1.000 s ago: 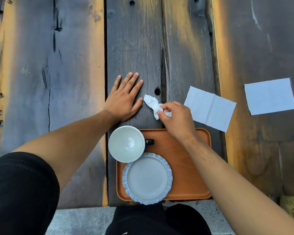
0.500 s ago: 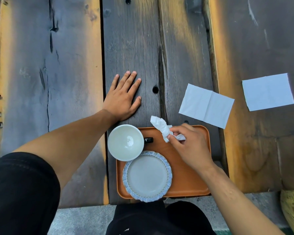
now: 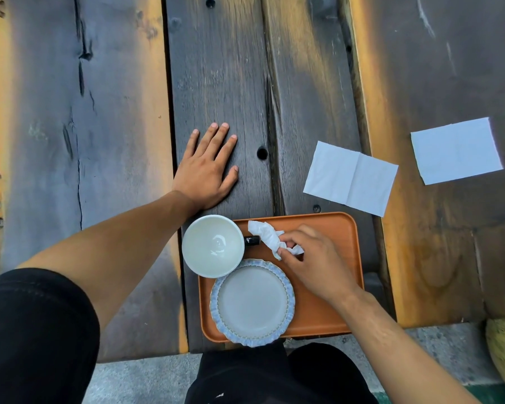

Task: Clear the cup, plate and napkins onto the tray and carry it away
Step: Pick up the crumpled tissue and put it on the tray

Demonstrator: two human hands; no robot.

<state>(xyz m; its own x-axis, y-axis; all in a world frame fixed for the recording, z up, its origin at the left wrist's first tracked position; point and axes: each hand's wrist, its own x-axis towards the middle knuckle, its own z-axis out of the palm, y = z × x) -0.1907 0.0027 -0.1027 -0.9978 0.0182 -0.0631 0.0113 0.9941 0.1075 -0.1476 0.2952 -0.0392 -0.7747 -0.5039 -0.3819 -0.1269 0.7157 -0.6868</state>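
the desk is dark weathered planks with orange-lit edges, grey paving below. left hand lies flat, fingers spread. right hand pinches a crumpled napkin over the orange tray, which holds cup and plate. two flat napkins lie beyond it.

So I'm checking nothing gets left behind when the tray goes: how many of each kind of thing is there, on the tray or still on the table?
Napkins: 3 — crumpled napkin pinched by the right hand, unfolded napkin and flat napkin on the table
Cup: 1
Plate: 1
Tray: 1
Total: 6
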